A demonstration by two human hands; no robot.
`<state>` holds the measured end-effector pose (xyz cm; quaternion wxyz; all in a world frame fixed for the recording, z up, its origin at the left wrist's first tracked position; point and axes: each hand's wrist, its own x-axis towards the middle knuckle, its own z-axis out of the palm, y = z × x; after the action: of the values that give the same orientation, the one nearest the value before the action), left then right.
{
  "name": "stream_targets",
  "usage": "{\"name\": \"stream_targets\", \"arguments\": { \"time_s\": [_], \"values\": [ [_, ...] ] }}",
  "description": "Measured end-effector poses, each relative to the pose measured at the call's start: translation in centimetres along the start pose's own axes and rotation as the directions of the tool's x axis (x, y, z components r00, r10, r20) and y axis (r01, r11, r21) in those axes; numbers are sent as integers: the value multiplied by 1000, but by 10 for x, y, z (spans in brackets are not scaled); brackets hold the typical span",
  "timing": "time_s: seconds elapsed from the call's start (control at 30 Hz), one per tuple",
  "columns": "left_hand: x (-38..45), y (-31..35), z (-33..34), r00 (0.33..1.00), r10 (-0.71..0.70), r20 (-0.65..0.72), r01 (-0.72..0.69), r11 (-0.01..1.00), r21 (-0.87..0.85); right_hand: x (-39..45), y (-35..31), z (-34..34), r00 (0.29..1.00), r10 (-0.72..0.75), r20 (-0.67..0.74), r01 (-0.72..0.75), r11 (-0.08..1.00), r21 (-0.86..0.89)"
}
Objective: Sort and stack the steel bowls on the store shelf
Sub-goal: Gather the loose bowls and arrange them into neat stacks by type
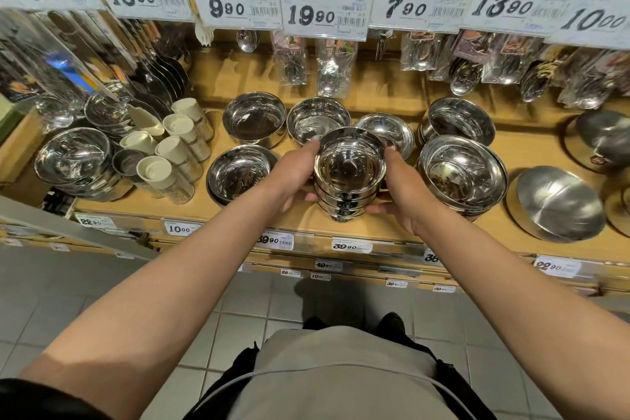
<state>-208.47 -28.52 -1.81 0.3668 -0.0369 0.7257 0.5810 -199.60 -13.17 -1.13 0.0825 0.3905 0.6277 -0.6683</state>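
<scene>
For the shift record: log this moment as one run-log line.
step: stacking | left hand: grips bowl stack | right hand: grips stack, opposite side | location: front of shelf | stack: upright

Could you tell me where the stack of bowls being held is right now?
In the head view, centre, the stack of bowls sits between the left hand and right hand, over the shelf's front edge.

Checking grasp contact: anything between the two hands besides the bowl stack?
No. In the head view only the stack of small steel bowls sits between the left hand and right hand, gripped on both sides near the shelf's front edge.
</scene>
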Motion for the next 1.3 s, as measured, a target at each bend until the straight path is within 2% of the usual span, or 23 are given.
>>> {"name": "stream_targets", "arguments": {
  "time_s": [0.3, 0.77, 0.87, 1.3],
  "values": [
    [8, 4, -2, 1000, 7, -16, -6, 996, 93, -2, 9, 3, 1000, -3, -22, 5, 994, 114],
    [12, 6, -5, 1000, 7, -8, -5, 988, 153, 4, 16, 3, 1000, 7, -20, -3, 985, 175],
    [11, 5, -6, 1000, -2, -5, 3, 992, 123, 3, 17, 0, 1000, 11, 14, -13, 980, 199],
    [2, -9, -6, 993, -92, 72, 92, 996, -9, 4, -7, -1, 999, 48, 9, -48, 998, 40]
  ]
}}
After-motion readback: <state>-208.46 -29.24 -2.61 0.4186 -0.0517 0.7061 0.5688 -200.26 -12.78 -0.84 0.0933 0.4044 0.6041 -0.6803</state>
